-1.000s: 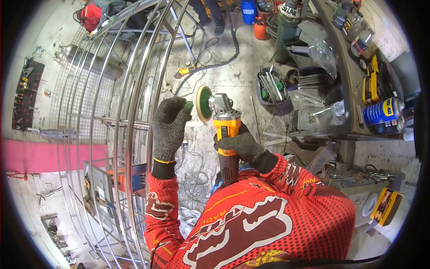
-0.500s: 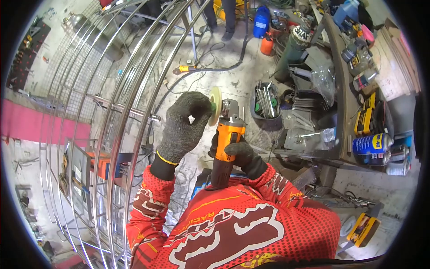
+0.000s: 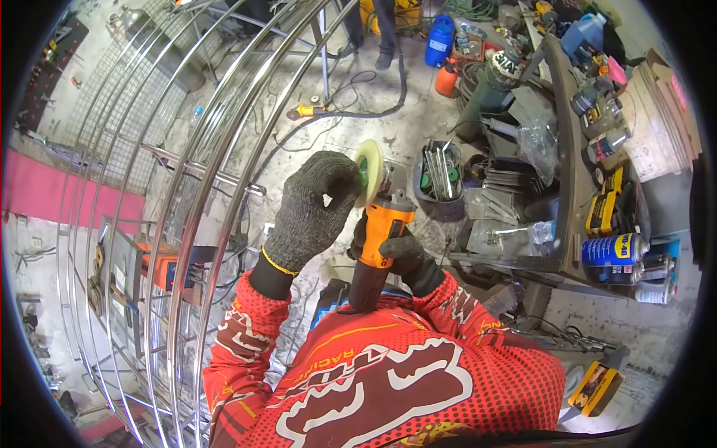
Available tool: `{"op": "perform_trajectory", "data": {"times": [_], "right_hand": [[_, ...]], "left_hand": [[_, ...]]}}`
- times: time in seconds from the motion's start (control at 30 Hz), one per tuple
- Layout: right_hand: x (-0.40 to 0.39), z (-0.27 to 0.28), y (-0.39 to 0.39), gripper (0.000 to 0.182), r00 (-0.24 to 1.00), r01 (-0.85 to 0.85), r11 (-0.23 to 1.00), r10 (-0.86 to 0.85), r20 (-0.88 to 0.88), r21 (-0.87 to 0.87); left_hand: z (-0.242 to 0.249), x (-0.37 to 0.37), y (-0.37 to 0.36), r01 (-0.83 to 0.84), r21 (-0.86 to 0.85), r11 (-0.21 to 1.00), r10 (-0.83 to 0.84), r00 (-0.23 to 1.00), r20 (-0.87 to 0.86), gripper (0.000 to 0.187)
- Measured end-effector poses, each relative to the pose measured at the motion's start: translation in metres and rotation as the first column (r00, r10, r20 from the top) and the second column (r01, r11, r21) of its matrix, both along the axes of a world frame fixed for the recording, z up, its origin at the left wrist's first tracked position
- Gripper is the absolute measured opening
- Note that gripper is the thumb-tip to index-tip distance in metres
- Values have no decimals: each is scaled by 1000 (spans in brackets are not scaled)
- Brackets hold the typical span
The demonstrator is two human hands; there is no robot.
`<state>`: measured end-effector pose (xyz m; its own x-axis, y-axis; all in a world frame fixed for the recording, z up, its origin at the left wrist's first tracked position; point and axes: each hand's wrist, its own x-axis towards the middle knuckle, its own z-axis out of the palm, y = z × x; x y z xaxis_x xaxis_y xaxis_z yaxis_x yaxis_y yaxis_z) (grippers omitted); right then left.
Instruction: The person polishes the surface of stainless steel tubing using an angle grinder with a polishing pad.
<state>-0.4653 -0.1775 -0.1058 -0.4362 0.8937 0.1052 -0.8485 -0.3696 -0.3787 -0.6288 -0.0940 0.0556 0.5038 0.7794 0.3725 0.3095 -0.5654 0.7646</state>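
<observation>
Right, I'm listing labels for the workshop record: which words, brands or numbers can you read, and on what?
"D-40": blue and yellow spray can, first letter unclear.
"RACI": red shirt, rest unclear.
Too small or blurred: lettering on the green cylinder, yellow box, angle grinder.

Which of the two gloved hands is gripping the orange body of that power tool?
The right hand, its fingers and thumb around the orange body. The left hand, in the yellow-edged glove, is up at the pale disc.

The red jersey (image 3: pixel 426 373) reads "RACING" and the blue spray can (image 3: pixel 615 250) "WD-40".
</observation>
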Motion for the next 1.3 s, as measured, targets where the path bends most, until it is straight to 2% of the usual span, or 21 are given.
{"op": "perform_trajectory", "data": {"times": [0.3,0.47,0.6,0.8,1.1,1.3], "right_hand": [[-1,-2,-2,70,1000,9,1000,-9,8,-17],[-2,0,-2,70,999,26,999,-25,20,-30],[-3,1,-2,70,999,34,999,-33,30,-42],[-3,11,-4,68,998,46,996,-42,55,-70],[-4,1,-4,66,998,51,996,-48,39,-78],[-1,4,-3,65,998,39,995,-35,45,-97]], "left_hand": [[5,2,-2,-35,23,999,36,999,-23,23],[9,3,-2,-38,48,998,37,999,25,20],[11,1,-2,-27,33,999,28,999,-26,22],[11,2,1,-11,94,996,13,1000,-17,21],[10,5,-1,32,87,996,-32,999,-6,23],[9,7,-1,-6,46,999,6,1000,0,25]]}}
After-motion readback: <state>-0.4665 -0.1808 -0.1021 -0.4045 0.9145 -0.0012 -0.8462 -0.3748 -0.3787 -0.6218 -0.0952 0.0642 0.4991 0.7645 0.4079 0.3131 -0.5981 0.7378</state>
